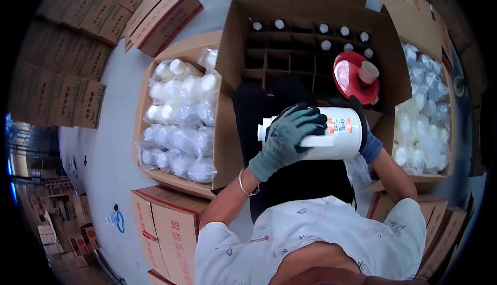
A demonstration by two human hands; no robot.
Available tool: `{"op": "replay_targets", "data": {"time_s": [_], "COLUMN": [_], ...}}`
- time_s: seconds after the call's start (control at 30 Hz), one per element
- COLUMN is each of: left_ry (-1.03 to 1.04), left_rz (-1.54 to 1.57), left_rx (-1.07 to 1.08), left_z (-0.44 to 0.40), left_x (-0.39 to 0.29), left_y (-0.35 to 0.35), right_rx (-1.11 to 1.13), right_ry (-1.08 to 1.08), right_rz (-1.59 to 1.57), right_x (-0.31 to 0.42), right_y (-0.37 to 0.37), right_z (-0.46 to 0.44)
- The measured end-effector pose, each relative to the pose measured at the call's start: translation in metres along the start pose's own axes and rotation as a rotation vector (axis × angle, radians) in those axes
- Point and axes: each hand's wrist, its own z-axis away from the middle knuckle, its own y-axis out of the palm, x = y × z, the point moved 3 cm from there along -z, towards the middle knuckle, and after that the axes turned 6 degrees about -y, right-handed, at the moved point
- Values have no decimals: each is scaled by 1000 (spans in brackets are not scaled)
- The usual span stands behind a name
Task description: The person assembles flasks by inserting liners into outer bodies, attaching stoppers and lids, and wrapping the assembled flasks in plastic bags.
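Observation:
A white plastic jug (339,124) with a side handle, a capped neck and an orange-and-black label lies on its side above my lap, its neck pointing left. My left hand (291,136), in a grey-green glove, is closed around the neck end and handle area. At the base end, my right hand (365,135), in a dark glove with a blue cuff, grips the jug; most of its fingers are hidden behind it. Just beyond the jug, a red dish (348,83) bearing a pale cup (368,72) rests over the divided carton (230,124).
Several white-capped bottles (279,24) stand in the carton's compartments. An open box (213,168) of plastic-wrapped white bottles (181,96) is at left, and wrapped containers (424,124) fill another at right. Closed cartons (168,233) and stacked boxes (77,52) surround me.

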Motion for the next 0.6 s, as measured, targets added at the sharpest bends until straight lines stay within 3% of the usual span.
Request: {"op": "replay_targets", "data": {"time_s": [0.03, 0.07, 0.1, 0.13, 0.17, 0.2, 0.23, 0.27, 0.3, 0.33, 0.37, 0.4, 0.43, 0.47, 0.53, 0.6], "left_ry": [3, -337, -568, -794, -715, -482, -157, 165, 198, 103, 9, -94, -804, -718, -656, -10], "left_rz": [75, 312, 568, 824, 748, 499, 103, -280, -288, -154, -15, 132, 597, 553, 372, -90], "left_rx": [-115, -186, -88, 20, -53, -205, -141, -70, -19, -103, -190, -258, -188, -165, -163, -356], "left_z": [5, 14, 19, 21, 20, 17, -1, -12, -14, -14, -11, -4, 10, 10, 6, -9], "left_x": [21, 38, 54, 63, 61, 50, 20, -8, -15, 0, 26, 44, 69, 68, 62, 21], "left_y": [-1, -2, -1, 0, 6, 9, -3, -6, 2, -2, -4, -8, -9, -11, -14, -12], "right_rx": [-65, -43, -26, -36, -50, 34, 111, 149, 183, 214, 125, 165, 149, 77, 169, 113], "right_ry": [214, -10, -237, -327, -416, -217, -3, 67, 141, 216, 152, -70, -302, -514, -369, -330], "right_rz": [-357, 6, 355, 387, 422, 115, -196, -257, -316, -371, -216, 5, 274, 512, 263, 316], "right_x": [8, 25, 35, 24, 16, 13, 12, 5, -2, -9, -9, 8, 26, 44, 54, 32], "right_y": [13, 21, 30, 22, 19, 15, 18, 8, -2, -12, -23, -3, 17, 37, 61, 34], "right_z": [-3, -4, 1, 3, 7, -4, -14, -20, -27, -32, -38, -30, -21, -12, -1, -18]}}
